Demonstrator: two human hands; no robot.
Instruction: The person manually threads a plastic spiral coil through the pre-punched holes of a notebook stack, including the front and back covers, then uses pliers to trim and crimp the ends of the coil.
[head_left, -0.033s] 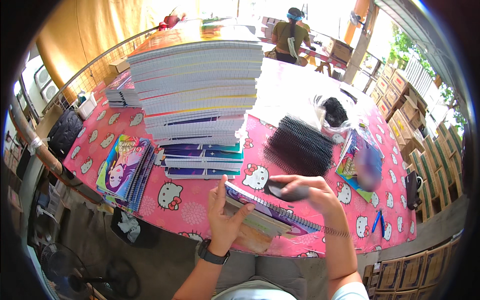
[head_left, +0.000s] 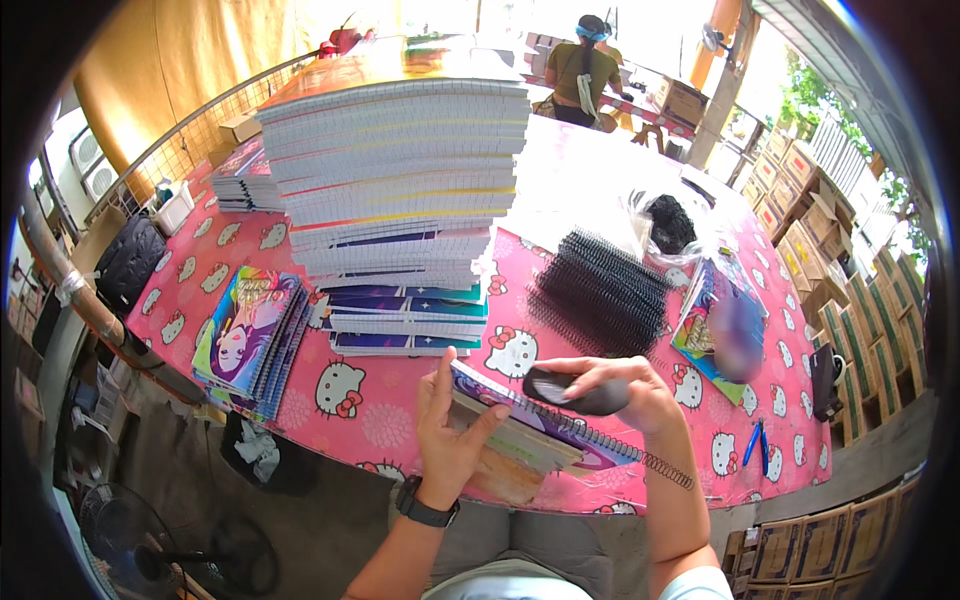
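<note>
My left hand (head_left: 455, 435) grips a notebook (head_left: 490, 390) with a purple cover, tilted with its bound edge up. Along that edge runs a black spiral coil (head_left: 600, 440); its free end sticks out past the notebook's right corner, in front of my right forearm. My right hand (head_left: 625, 385) is closed on a smooth, black, oblong object (head_left: 575, 390), held just above the coil; its exact kind I cannot make out. Below the notebook, by my left hand, shows a worn wooden block (head_left: 510, 475).
A tall stack of unbound notebooks (head_left: 400, 170) stands ahead. Bound notebooks (head_left: 250, 330) lie left. Black coils (head_left: 600, 290) are heaped right of centre, near more notebooks (head_left: 715, 320) and blue pliers (head_left: 757, 447). A person (head_left: 582, 75) sits at a far table; cartons (head_left: 800, 200) line the right.
My right hand has shifted slightly with the black object, which now shows more clearly. The coil's free end has swung a little lower. My left hand and the notebook stay nearly still.
</note>
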